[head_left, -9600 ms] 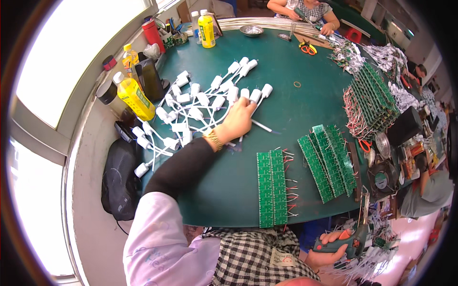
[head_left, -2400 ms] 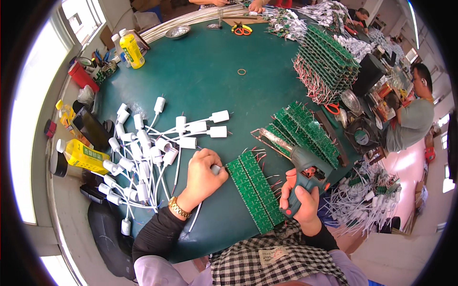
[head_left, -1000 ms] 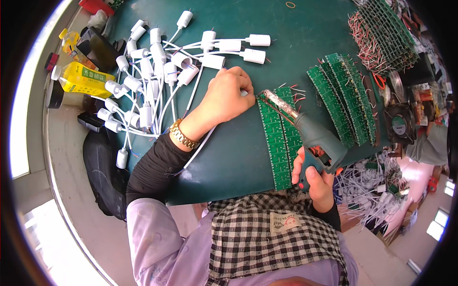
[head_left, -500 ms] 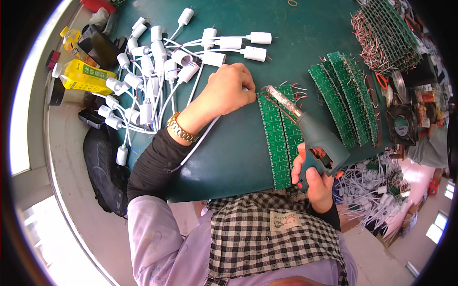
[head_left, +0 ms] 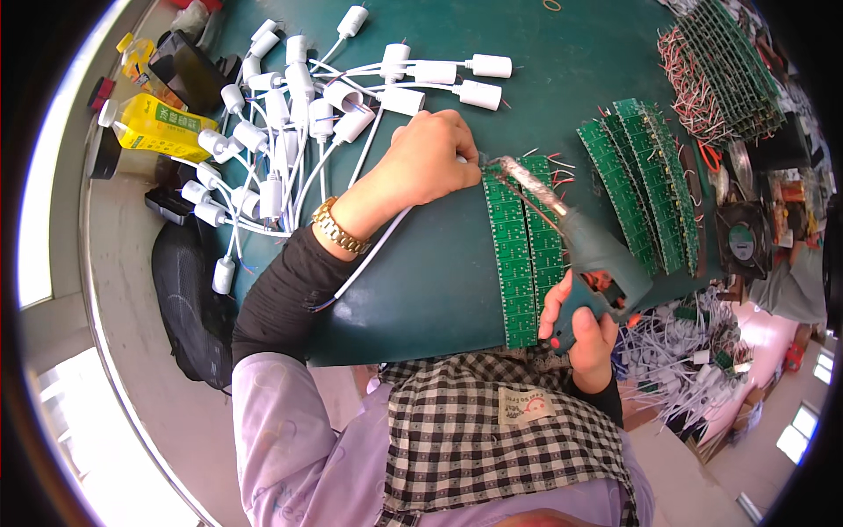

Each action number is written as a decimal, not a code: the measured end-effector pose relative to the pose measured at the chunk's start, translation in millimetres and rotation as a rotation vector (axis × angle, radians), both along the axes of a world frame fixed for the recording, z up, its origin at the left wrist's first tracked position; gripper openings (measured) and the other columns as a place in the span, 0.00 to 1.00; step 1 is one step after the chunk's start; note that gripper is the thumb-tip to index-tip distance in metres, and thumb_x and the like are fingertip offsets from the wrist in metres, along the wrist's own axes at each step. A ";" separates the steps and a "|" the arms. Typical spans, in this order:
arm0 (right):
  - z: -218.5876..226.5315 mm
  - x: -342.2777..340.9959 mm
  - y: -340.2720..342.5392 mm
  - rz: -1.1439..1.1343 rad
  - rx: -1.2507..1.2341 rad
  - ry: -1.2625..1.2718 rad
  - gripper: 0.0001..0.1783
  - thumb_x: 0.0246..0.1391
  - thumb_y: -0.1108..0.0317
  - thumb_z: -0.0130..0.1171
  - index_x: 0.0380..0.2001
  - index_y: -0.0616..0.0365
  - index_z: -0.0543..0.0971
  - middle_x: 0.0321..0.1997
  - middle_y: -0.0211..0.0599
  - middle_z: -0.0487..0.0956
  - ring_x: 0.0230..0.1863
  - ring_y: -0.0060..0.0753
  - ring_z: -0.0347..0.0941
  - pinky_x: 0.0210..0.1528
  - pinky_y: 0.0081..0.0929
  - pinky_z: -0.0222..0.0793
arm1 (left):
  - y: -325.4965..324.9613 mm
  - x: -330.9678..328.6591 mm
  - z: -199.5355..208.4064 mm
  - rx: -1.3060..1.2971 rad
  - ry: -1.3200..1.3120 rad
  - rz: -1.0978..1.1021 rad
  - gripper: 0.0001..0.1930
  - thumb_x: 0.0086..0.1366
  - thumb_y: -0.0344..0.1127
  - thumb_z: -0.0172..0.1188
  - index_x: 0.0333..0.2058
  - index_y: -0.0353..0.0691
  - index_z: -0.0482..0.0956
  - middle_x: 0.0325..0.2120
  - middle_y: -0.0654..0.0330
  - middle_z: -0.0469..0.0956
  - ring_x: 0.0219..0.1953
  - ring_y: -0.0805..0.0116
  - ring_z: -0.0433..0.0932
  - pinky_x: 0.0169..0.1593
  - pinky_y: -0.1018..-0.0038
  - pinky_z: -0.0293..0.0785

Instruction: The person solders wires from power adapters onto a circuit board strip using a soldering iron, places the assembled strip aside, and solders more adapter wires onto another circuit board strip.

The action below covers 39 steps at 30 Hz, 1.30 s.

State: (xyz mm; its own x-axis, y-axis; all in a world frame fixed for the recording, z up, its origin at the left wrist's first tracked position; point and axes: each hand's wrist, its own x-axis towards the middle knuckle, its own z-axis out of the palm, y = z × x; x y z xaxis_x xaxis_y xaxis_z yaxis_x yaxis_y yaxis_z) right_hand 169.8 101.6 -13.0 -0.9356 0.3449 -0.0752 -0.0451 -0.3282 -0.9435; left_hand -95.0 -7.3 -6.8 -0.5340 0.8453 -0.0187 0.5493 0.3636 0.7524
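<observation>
- Dark-green soldering gun (head_left: pixel 606 250), wrapped in your right hand (head_left: pixel 588 338), tip (head_left: pixel 507 165) near the far end of the circuit-board strip (head_left: pixel 509 255).
- Your left hand (head_left: pixel 430 162) pinches a white cable (head_left: pixel 373 252), upper end hidden, right beside that tip; a slip could scorch you.
- White capped cables (head_left: pixel 299 79) sprawl leftward.

On the table (head_left: pixel 413 299), socketed cables (head_left: pixel 270 195) lie left of two circuit-board strips (head_left: pixel 513 263) (more boards (head_left: pixel 656 193) lie farther right).
</observation>
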 end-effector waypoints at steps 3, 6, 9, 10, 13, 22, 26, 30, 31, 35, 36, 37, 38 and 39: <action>6.3 0.1 -0.5 -0.117 -0.100 0.057 0.29 0.55 0.54 0.53 0.50 0.65 0.62 0.26 0.40 0.70 0.22 0.27 0.69 0.23 0.22 0.67 | -0.8 -0.5 -1.5 -0.007 0.019 -0.004 0.06 0.47 0.29 0.59 0.22 0.32 0.79 0.30 0.58 0.74 0.17 0.69 0.72 0.22 0.74 0.69; -1.9 2.9 9.9 -0.166 -0.111 0.141 0.33 0.55 0.51 0.52 0.53 0.67 0.60 0.25 0.41 0.70 0.20 0.28 0.69 0.22 0.23 0.67 | -1.6 0.6 -3.1 -0.022 0.071 -0.005 0.06 0.47 0.30 0.59 0.22 0.33 0.79 0.31 0.58 0.75 0.24 0.65 0.74 0.28 0.72 0.71; -5.2 3.3 14.3 -0.239 -0.115 0.190 0.33 0.56 0.50 0.51 0.53 0.67 0.59 0.25 0.43 0.70 0.19 0.29 0.69 0.21 0.24 0.69 | -2.2 0.8 -4.5 -0.022 0.181 -0.012 0.06 0.46 0.31 0.60 0.22 0.35 0.79 0.32 0.58 0.75 0.31 0.62 0.73 0.35 0.70 0.71; -8.1 4.3 15.9 -0.264 -0.108 0.204 0.33 0.56 0.50 0.51 0.53 0.67 0.58 0.25 0.43 0.69 0.19 0.29 0.69 0.21 0.24 0.69 | -1.9 1.1 -3.6 -0.042 0.160 -0.009 0.05 0.46 0.31 0.60 0.22 0.35 0.79 0.32 0.58 0.76 0.33 0.61 0.73 0.37 0.69 0.70; -21.9 11.0 18.7 -0.296 -0.107 0.228 0.33 0.56 0.50 0.50 0.53 0.67 0.58 0.25 0.43 0.69 0.18 0.29 0.68 0.21 0.24 0.69 | -1.2 1.0 -2.9 -0.052 0.141 -0.011 0.05 0.46 0.31 0.60 0.22 0.35 0.79 0.32 0.59 0.76 0.33 0.60 0.73 0.39 0.68 0.70; -28.4 12.9 24.8 -0.258 -0.155 0.278 0.33 0.56 0.51 0.51 0.52 0.67 0.58 0.25 0.42 0.69 0.19 0.30 0.69 0.21 0.25 0.69 | 0.1 0.8 2.6 -0.035 0.050 -0.046 0.06 0.46 0.28 0.59 0.22 0.30 0.78 0.31 0.59 0.73 0.23 0.68 0.72 0.26 0.75 0.69; -31.7 15.8 27.7 -0.240 -0.202 0.301 0.33 0.56 0.51 0.51 0.53 0.67 0.57 0.25 0.42 0.69 0.19 0.30 0.70 0.22 0.25 0.69 | 2.1 0.8 2.1 -0.045 0.043 -0.034 0.06 0.45 0.29 0.60 0.22 0.31 0.78 0.32 0.59 0.74 0.27 0.65 0.73 0.30 0.72 0.70; -28.2 15.5 28.1 -0.220 -0.215 0.263 0.34 0.55 0.51 0.52 0.53 0.67 0.57 0.25 0.42 0.69 0.20 0.30 0.70 0.23 0.25 0.68 | 5.3 -3.1 6.4 -0.106 0.032 -0.088 0.06 0.46 0.29 0.60 0.22 0.32 0.79 0.31 0.57 0.75 0.27 0.62 0.76 0.32 0.70 0.72; -27.3 15.8 28.0 -0.215 -0.215 0.254 0.34 0.55 0.51 0.52 0.53 0.67 0.57 0.25 0.42 0.69 0.20 0.30 0.70 0.23 0.24 0.68 | 4.7 -4.6 7.9 -0.107 0.034 -0.087 0.06 0.46 0.29 0.60 0.22 0.32 0.79 0.31 0.57 0.75 0.27 0.62 0.76 0.32 0.70 0.72; -29.0 18.7 28.9 -0.188 -0.218 0.263 0.33 0.55 0.51 0.52 0.53 0.66 0.57 0.26 0.41 0.69 0.21 0.30 0.70 0.23 0.24 0.68 | 5.0 -9.7 12.5 -0.111 -0.012 -0.203 0.05 0.50 0.26 0.56 0.23 0.29 0.77 0.31 0.59 0.71 0.23 0.73 0.71 0.25 0.77 0.69; -30.3 19.9 29.0 -0.193 -0.210 0.265 0.33 0.54 0.51 0.52 0.53 0.65 0.57 0.26 0.41 0.69 0.21 0.30 0.70 0.23 0.24 0.68 | 5.7 -10.3 13.4 -0.138 -0.053 -0.212 0.05 0.50 0.26 0.57 0.23 0.29 0.77 0.31 0.59 0.71 0.23 0.73 0.71 0.25 0.77 0.69; -31.2 20.5 28.0 -0.198 -0.204 0.268 0.34 0.54 0.50 0.52 0.53 0.65 0.58 0.26 0.41 0.69 0.21 0.30 0.70 0.23 0.25 0.69 | 5.4 -10.3 14.0 -0.137 -0.049 -0.208 0.05 0.50 0.26 0.57 0.23 0.29 0.77 0.31 0.59 0.71 0.23 0.73 0.71 0.25 0.77 0.69; -31.6 20.5 27.8 -0.193 -0.204 0.272 0.34 0.54 0.50 0.52 0.53 0.65 0.58 0.26 0.41 0.69 0.21 0.30 0.70 0.23 0.25 0.69 | 5.4 -9.9 13.7 -0.141 -0.060 -0.209 0.04 0.50 0.26 0.57 0.23 0.30 0.76 0.31 0.59 0.71 0.25 0.71 0.71 0.27 0.76 0.69; -31.8 20.4 27.9 -0.209 -0.215 0.278 0.34 0.54 0.49 0.53 0.53 0.65 0.58 0.26 0.41 0.69 0.21 0.30 0.70 0.23 0.25 0.69 | 4.9 -9.7 13.0 -0.144 -0.070 -0.209 0.04 0.50 0.27 0.57 0.22 0.31 0.76 0.31 0.58 0.71 0.27 0.70 0.72 0.30 0.75 0.70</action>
State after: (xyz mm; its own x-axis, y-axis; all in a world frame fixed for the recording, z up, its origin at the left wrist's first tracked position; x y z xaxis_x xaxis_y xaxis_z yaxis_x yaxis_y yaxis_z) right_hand 190.2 129.5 -44.8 -0.8419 0.5336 0.0801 -0.3758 -0.4733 -0.7967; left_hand -104.7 -2.4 6.2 -0.3407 0.9232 -0.1779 0.5722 0.3538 0.7398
